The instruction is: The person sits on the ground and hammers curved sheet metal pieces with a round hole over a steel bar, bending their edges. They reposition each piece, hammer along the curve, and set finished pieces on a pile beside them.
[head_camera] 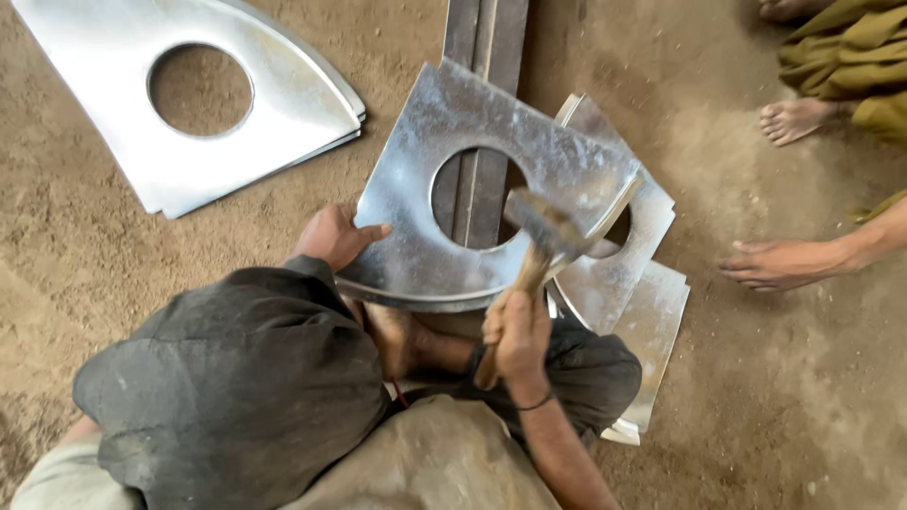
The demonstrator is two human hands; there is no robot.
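- Left hand [331, 238] rests flat on the left edge of a shiny fan-shaped galvanized steel sheet with a round hole [472, 203]; fingers together, thumb out onto the metal.
- Right hand [518, 332] fist-wrapped around the wooden handle of a steel-headed hammer [540, 231]; head blurred, over the sheet's right edge beside the hole.
- Sheet lies on a dark steel rail [484, 38] running away across the sandy dirt floor [756, 397]; rail shows through the hole.
- Loose pile of similar cut sheets [633, 302] under and right of it.
- Second neat stack of holed sheets [198, 94], floor's far left corner.
- Another person's hand [779, 263] and bare foot [794, 118] on the floor's right edge.
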